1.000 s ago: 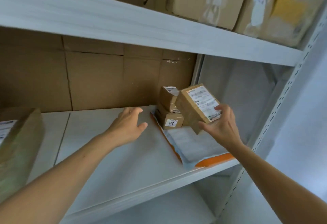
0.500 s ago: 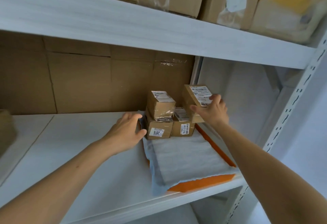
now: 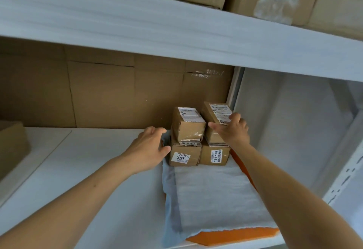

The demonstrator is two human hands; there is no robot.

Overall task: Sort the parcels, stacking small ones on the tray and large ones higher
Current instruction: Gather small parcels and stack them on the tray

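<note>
My right hand (image 3: 233, 131) grips the top-right parcel (image 3: 213, 111), which sits in a stack of 4 at the back of the orange tray (image 3: 235, 236). My left hand (image 3: 149, 146) is relaxed and holds nothing, just beside the bottom-left parcel (image 3: 184, 156).

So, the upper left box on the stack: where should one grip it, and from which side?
Take the upper left box from the left, likely with the left hand: fingers over its labelled top, thumb on the front face. Those faces and its left side are free; its right side stands close to the upper right box, which the right hand holds.
</note>
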